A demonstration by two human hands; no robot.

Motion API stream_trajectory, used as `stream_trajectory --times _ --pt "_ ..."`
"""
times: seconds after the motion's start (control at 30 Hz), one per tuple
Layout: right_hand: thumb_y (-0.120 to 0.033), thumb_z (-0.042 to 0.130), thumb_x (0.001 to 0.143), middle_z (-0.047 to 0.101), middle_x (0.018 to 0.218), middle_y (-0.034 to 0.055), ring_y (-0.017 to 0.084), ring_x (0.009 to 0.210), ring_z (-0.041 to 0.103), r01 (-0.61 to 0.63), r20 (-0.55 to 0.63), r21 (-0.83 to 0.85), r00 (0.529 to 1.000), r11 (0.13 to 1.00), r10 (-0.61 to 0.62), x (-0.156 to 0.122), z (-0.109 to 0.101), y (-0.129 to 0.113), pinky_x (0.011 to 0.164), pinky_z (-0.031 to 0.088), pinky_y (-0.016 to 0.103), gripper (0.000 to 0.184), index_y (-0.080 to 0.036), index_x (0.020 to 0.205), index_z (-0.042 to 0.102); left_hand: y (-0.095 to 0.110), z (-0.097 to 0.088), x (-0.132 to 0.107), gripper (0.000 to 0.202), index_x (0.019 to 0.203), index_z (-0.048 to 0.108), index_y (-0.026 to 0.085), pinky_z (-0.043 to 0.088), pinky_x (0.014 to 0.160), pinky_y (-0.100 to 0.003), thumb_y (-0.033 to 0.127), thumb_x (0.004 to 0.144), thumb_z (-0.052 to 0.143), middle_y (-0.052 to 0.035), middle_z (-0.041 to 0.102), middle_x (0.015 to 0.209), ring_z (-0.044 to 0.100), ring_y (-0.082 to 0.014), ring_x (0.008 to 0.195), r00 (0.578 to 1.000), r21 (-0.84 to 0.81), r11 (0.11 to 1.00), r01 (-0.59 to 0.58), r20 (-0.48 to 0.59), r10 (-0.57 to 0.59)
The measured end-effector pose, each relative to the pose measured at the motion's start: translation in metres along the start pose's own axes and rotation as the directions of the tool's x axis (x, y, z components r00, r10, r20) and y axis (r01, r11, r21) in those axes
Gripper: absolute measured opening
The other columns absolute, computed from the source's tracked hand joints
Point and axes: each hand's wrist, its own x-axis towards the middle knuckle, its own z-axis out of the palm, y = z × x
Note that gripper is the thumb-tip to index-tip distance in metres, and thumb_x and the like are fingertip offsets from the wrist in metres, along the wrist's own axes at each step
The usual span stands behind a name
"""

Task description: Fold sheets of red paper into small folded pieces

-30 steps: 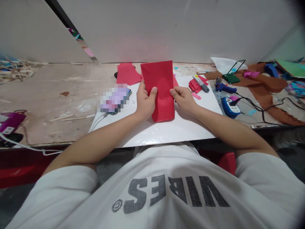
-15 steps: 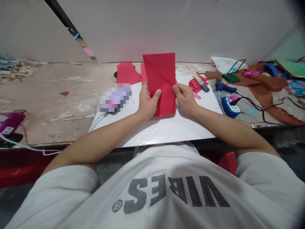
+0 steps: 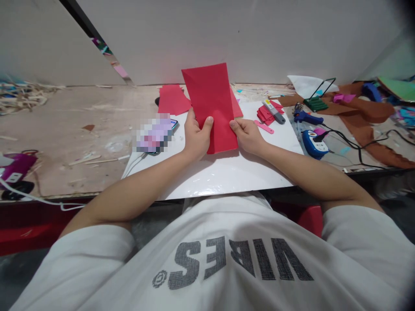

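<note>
Both my hands hold a red sheet [image 3: 210, 103] upright over a white board [image 3: 227, 172] on the workbench. My left hand [image 3: 196, 138] pinches its lower left edge, thumb on the front. My right hand [image 3: 246, 136] pinches the lower right edge with curled fingers. The sheet tilts slightly left, its top reaching the wall. More red sheets [image 3: 173, 99] lie flat behind it.
A phone [image 3: 155, 134] lies left of my left hand. Right of the board sit small red cut pieces [image 3: 267, 114], a utility knife [image 3: 274, 111], a pink stick [image 3: 264, 127], a blue glue gun [image 3: 308, 117], a blue device [image 3: 313, 144] with cables, and brown material [image 3: 366, 112]. Wood scraps [image 3: 19, 93] lie far left.
The red sheet has been raised higher and tipped to the left; both hands kept their grip on its lower edges and shifted slightly with it.
</note>
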Motion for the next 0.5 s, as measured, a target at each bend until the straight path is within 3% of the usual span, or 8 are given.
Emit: stream_trajectory --times 0.2,0.37,0.5 --pt "-0.112 0.059 0.112 0.058 0.084 -0.0007 0.02 0.08 0.051 0.06 0.018 -0.03 0.998 0.998 -0.059 -0.0013 -0.0013 -0.004 0.08 0.041 0.04 0.087 -0.029 0.087 0.053 0.0002 -0.0019 0.0032 0.083 0.144 0.075 0.03 0.064 0.145 -0.059 0.102 0.105 0.089 -0.0146 0.091 0.149 0.085 -0.0398 0.155 1.0 -0.011 1.0 0.005 -0.029 -0.005" --pt "-0.1 0.047 0.122 0.049 0.077 -0.0007 0.02 0.076 0.047 0.044 0.088 -0.123 0.996 0.991 -0.033 -0.0013 -0.0034 -0.0034 0.078 0.034 0.041 0.081 -0.03 0.081 0.044 -0.0012 -0.0045 0.006 0.08 0.146 0.076 0.032 0.067 0.14 -0.057 0.1 0.106 0.089 -0.0131 0.091 0.148 0.087 -0.0381 0.151 0.999 -0.044 0.999 0.007 -0.052 -0.009" --pt "-0.082 0.06 0.121 0.062 0.083 0.0006 0.021 0.081 0.054 0.075 0.114 -0.139 0.992 0.987 -0.059 -0.0003 -0.0035 -0.0045 0.079 0.039 0.039 0.062 -0.03 0.088 0.049 -0.0035 -0.0087 0.01 0.081 0.151 0.076 0.035 0.067 0.141 -0.055 0.1 0.105 0.091 -0.0123 0.09 0.152 0.086 -0.0377 0.152 0.996 -0.049 0.999 0.011 -0.084 -0.015"
